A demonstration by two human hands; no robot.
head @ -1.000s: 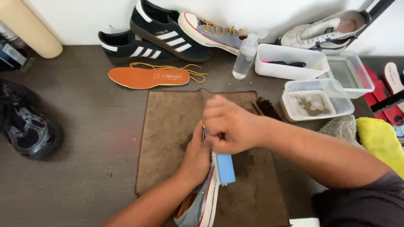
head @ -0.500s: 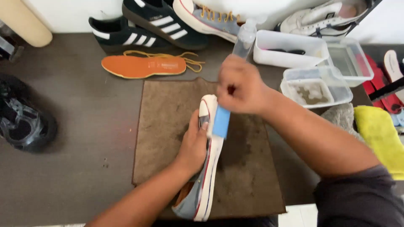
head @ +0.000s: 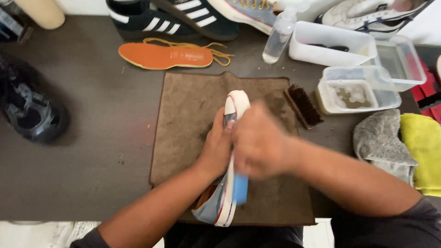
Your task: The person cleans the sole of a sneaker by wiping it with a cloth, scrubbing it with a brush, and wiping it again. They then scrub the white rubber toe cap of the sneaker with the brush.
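A grey-blue canvas sneaker point(head: 235, 106) with a white rubber sole lies on its side on a brown towel point(head: 188, 115). My left hand point(head: 218, 147) grips the sneaker's upper from the left and holds it steady. A light blue block point(head: 240, 188) is pressed against the white sole edge, with my right hand point(head: 259, 144) closed around it. This hand is blurred and sits over the middle of the sneaker. The sneaker's toe points away from me and its heel hangs near the table's front edge.
A wooden brush point(head: 303, 105) lies at the towel's right edge. Clear plastic tubs point(head: 353, 89), a spray bottle point(head: 278, 39), grey and yellow cloths point(head: 399, 142), an orange insole point(head: 165, 55), black striped sneakers point(head: 170, 20) and a black shoe point(head: 30, 110) surround the towel.
My right hand has slid with the blue block from the sneaker's toe back along the sole toward the heel. The view has shifted closer. My left hand keeps its hold.
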